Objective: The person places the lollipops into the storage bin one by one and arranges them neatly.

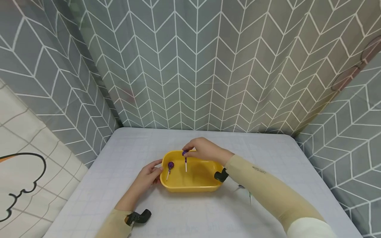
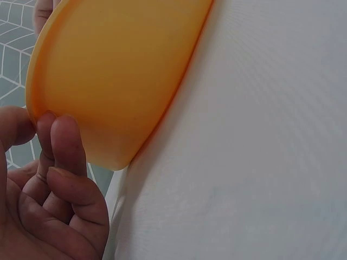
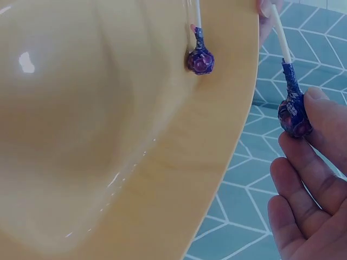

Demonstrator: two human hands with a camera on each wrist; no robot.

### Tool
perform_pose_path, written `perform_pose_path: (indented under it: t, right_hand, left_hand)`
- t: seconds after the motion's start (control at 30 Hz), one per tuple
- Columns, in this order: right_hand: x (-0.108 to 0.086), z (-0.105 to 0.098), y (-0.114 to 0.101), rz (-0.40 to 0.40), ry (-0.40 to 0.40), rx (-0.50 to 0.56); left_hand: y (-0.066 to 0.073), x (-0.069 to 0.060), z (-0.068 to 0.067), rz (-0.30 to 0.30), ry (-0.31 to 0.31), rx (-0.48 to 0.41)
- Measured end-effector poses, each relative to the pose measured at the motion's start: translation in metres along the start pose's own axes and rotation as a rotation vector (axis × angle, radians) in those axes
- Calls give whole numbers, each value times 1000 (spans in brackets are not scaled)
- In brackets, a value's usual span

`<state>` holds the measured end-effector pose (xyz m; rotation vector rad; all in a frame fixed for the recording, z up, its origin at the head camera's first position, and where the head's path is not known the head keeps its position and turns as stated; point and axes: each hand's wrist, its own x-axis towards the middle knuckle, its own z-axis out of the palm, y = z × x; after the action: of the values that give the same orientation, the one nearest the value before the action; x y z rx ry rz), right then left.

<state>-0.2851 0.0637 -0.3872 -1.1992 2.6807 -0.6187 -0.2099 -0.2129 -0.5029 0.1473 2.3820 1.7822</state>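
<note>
A yellow plastic basin (image 1: 191, 189) sits on the table. Its left end is held by my left hand (image 1: 148, 175); in the left wrist view that hand's fingertips (image 2: 68, 135) bend against the basin's outer wall (image 2: 124, 65). Between thumb and fingertips, my right hand (image 1: 205, 150) pinches a purple-wrapped lollipop (image 3: 295, 114) by its round head, white stick hanging down over the basin. A second purple lollipop (image 1: 170, 165) lies inside at the left end, and its wrapped head (image 3: 200, 60) also shows in the right wrist view.
Just right of the basin, partly covered by my right forearm, lie small items (image 1: 249, 195) with green and a pale stick, too small to tell. The white-covered table (image 1: 184, 215) ends at a grey chevron curtain (image 1: 190, 66) behind and at the sides.
</note>
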Motion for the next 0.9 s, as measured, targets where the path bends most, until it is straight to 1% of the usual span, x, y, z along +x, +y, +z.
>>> perform_pose_path:
  t: [0.13, 0.3, 0.43, 0.67, 0.77, 0.9]
  right_hand:
    - [8, 4, -2, 3, -18, 16]
    - [16, 11, -6, 20, -41, 38]
    - [21, 18, -9, 29, -58, 45]
    - [27, 28, -14, 7, -81, 16]
    - [30, 33, -16, -11, -95, -9]
    - [34, 39, -18, -15, -113, -34]
  left_hand:
    - [0, 0, 1, -3, 0, 6]
    - [0, -1, 1, -26, 8, 4]
    - [0, -1, 1, -19, 3, 7]
    - [1, 1, 0, 1, -11, -5]
    - [1, 1, -1, 2, -14, -7]
    - [0, 0, -1, 3, -20, -19]
